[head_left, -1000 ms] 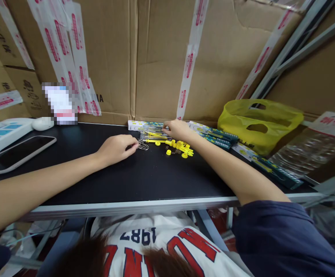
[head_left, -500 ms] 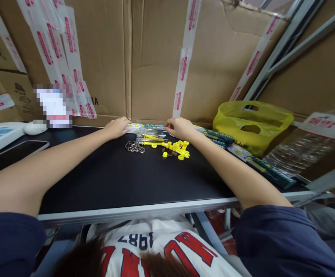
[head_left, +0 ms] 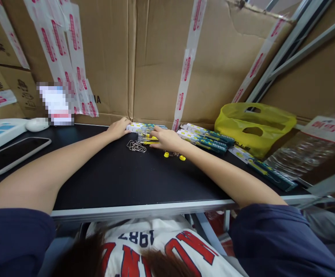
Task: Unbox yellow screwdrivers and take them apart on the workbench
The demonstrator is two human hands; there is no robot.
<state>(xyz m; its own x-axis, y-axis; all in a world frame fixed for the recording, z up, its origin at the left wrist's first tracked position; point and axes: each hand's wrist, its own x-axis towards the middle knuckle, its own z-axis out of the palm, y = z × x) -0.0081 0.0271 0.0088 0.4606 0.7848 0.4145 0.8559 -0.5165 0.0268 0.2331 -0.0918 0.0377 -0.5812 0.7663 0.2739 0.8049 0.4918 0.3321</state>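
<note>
At the back of the black table, my left hand [head_left: 120, 128] is closed at the left end of a slim white-and-green patterned pen box [head_left: 134, 127]. My right hand [head_left: 166, 139] reaches over the small parts, thumb and fingers apart, and hides many of them. Transparent tubes and yellow pen parts [head_left: 146, 142] show to its left. Below it lie two yellow caps [head_left: 182, 157] and some thin metal springs [head_left: 173, 154]. A tangle of silver paper clips [head_left: 135, 146] lies in front of the tubes.
More patterned boxes [head_left: 204, 138] lie right of my right hand, another box [head_left: 265, 169] further right. Behind stand a yellow plastic bag [head_left: 242, 130] and a large clear bottle [head_left: 294, 150]. At left are a phone [head_left: 14, 156] and a white power strip [head_left: 6, 132]. Cardboard [head_left: 156, 57] walls the back.
My right hand has moved left and toward me, from the boxes' edge to over the yellow parts, covering most of them. My left hand stays at the box end. The view has shifted slightly.
</note>
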